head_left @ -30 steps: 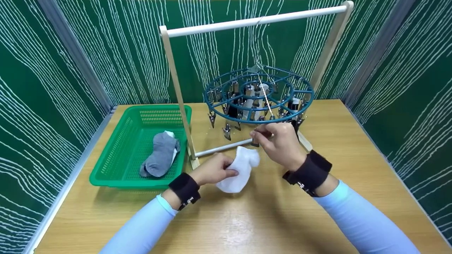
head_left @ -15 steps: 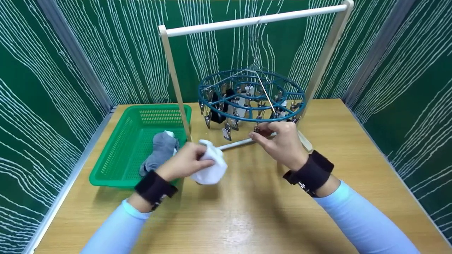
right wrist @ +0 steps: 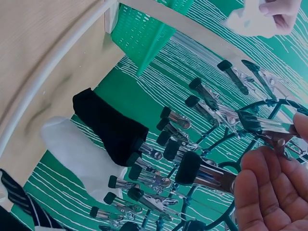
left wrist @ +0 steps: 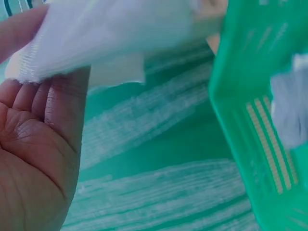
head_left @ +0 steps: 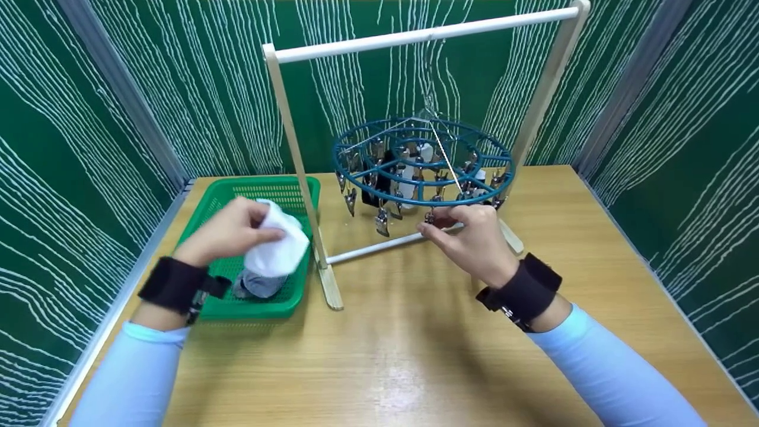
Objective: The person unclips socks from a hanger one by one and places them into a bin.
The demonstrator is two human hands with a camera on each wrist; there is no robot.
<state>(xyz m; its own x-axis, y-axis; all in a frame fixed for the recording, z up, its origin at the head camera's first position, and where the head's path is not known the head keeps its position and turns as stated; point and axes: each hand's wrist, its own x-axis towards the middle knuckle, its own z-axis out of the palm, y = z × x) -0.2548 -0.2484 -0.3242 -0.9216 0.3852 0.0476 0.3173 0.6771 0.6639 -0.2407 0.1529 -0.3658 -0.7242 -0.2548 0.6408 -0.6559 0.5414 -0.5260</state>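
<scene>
My left hand (head_left: 228, 231) pinches a white sock (head_left: 276, 249) and holds it over the green basket (head_left: 213, 204). Up close in the left wrist view the white sock (left wrist: 110, 33) hangs from my fingers (left wrist: 57, 110) beside the basket's wall (left wrist: 250, 139). A grey sock (head_left: 258, 284) lies in the basket under it. My right hand (head_left: 468, 234) pinches a metal clip (head_left: 428, 217) at the front of the round blue clip hanger (head_left: 424, 163). In the right wrist view the clip (right wrist: 269, 129) sits at my fingertips (right wrist: 269, 168).
The hanger hangs from a wooden rack (head_left: 296, 148) standing on the wooden table (head_left: 403, 344). A black sock (right wrist: 108, 127) and a white sock (right wrist: 79, 156) hang from inner clips. Green patterned walls (head_left: 71, 118) close in on three sides.
My left hand has carried the white sock leftward from the table's middle to above the basket. The right hand has stayed at the front clip and the hanger has swung slightly left.
</scene>
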